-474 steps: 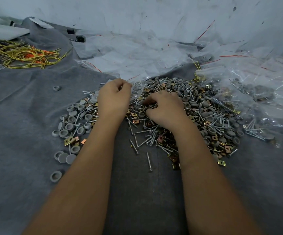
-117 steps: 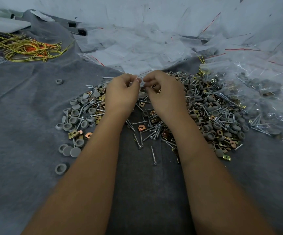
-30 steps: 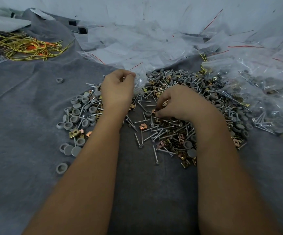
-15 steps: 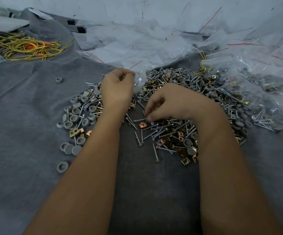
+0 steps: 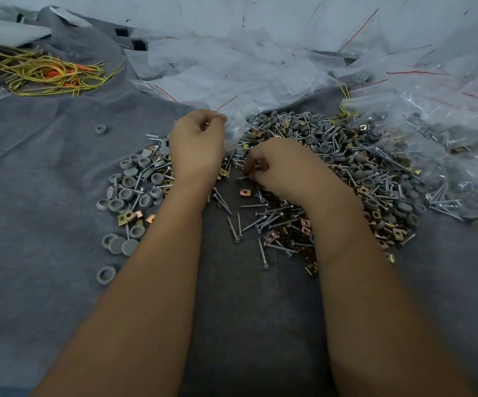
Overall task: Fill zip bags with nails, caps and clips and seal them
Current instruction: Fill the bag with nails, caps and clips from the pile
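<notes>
A clear zip bag is pinched at its mouth by the left hand, just above the pile of nails, grey caps and brass clips spread on the grey cloth. A nail and a clip are gripped by the curled fingers of the right hand, low over the pile. Filled bags are heaped at right.

This looks like a small packing workshop. A counter covered with grey felt cloth carries a big loose heap of silver screws, grey round plastic caps and brass square clips. Behind the heap lie many clear plastic zip bags; far to its left, yellow and orange wire ties.
</notes>
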Demonstrator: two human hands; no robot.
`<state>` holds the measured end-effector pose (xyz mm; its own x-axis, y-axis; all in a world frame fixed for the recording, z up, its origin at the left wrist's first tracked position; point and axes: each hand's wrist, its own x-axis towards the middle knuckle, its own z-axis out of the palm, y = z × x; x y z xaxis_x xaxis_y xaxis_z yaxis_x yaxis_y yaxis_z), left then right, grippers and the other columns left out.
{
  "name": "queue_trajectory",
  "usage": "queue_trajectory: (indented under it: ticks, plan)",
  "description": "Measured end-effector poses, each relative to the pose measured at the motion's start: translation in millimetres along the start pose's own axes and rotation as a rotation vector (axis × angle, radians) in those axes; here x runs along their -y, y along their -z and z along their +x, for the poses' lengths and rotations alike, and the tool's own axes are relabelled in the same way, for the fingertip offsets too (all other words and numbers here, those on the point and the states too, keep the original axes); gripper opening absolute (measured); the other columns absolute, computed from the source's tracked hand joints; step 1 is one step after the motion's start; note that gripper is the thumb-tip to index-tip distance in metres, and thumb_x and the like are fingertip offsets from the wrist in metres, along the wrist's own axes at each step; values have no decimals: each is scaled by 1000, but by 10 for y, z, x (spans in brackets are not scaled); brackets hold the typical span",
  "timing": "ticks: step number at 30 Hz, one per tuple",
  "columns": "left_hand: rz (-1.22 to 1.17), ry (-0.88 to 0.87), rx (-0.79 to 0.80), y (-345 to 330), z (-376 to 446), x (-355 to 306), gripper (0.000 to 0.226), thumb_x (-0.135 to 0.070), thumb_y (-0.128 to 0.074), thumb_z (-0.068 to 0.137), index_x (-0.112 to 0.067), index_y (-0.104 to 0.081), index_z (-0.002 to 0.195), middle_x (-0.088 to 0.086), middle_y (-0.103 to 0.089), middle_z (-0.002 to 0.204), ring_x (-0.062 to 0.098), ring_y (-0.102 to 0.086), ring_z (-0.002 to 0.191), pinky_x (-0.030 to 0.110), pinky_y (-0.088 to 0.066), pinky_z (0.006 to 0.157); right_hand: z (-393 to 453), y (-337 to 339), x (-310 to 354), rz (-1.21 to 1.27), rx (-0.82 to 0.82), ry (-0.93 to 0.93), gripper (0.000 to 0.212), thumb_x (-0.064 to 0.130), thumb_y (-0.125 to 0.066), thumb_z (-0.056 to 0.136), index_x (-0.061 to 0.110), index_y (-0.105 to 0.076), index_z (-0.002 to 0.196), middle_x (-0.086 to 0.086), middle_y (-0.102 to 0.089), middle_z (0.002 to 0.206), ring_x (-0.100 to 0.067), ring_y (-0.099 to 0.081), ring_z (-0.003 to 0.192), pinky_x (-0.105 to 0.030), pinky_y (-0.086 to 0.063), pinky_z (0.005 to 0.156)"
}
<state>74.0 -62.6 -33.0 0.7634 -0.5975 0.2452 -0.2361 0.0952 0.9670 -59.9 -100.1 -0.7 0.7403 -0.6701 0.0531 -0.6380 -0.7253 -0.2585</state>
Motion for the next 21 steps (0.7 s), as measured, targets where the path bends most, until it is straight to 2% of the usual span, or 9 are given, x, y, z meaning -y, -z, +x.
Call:
queue_trajectory:
  ticks: [2,4,7,9,12,14,16,18,21]
  plan:
    - [-10,-2,-7,9,-4,-10,17,-16,-56,87,-24,-70,80,-9,-53,56,2,-38,43,18,-33,45,-15,50,9,51,-35,16,18,20,-67,88,30,-69,103,14,-53,80,-10,-55,79,-25,-44,68]
    - [-10,-1,-8,12,-7,-19,17,-16,-57,87,-25,-69,79,-9,-54,58,1,-39,44,18,-35,47,-68,162,35,213,-25,41,13,18,-72,84,28,-70,90,14,-55,67,-1,-52,63,-16,-38,56]
    - [2,-2,-8,5,-10,-27,12,-17,-60,88,-21,-70,82,-11,-56,59,-2,-42,45,17,-36,49,-219,325,83,296,158,111,15,14,-77,79,27,-71,74,22,-60,53,9,-52,52,-7,-35,51]
    - [11,-9,-2,0,-15,-22,11,-19,-61,89,-19,-70,83,-12,-53,54,-2,-40,44,17,-34,47,-343,345,88,238,322,99,14,17,-80,76,29,-73,74,25,-62,57,10,-55,56,-12,-38,57]
    - [24,-17,19,2,-29,-14,12,-21,-60,90,-21,-69,81,-13,-52,52,-2,-40,43,19,-36,48,-504,293,52,187,462,46,19,19,-82,74,33,-70,79,14,-64,66,1,-56,59,-24,-46,62]
    - [35,-24,31,5,-39,-17,13,-21,-59,90,-23,-68,80,-12,-55,56,-1,-42,46,21,-37,53,-550,254,23,178,420,43,19,22,-81,76,35,-70,82,12,-62,69,0,-54,57,-23,-45,59]
    - [31,-32,44,3,-53,-22,15,-20,-57,89,-25,-67,79,-10,-58,62,2,-45,51,24,-40,58,-549,204,6,135,309,42,16,27,-80,77,39,-71,81,16,-58,66,3,-51,56,-17,-37,55]
    - [26,-42,52,1,-68,-25,17,-19,-56,88,-27,-66,77,-8,-60,66,5,-47,56,26,-42,61,-510,129,2,124,219,34,14,27,-78,79,40,-72,83,20,-53,66,3,-50,59,-17,-35,54]
    - [8,-52,53,-1,-75,-16,18,-20,-55,86,-28,-65,73,-5,-62,69,8,-50,60,27,-42,62,-413,19,-18,87,118,44,12,28,-73,84,36,-73,92,19,-53,78,-3,-53,77,-25,-44,69]
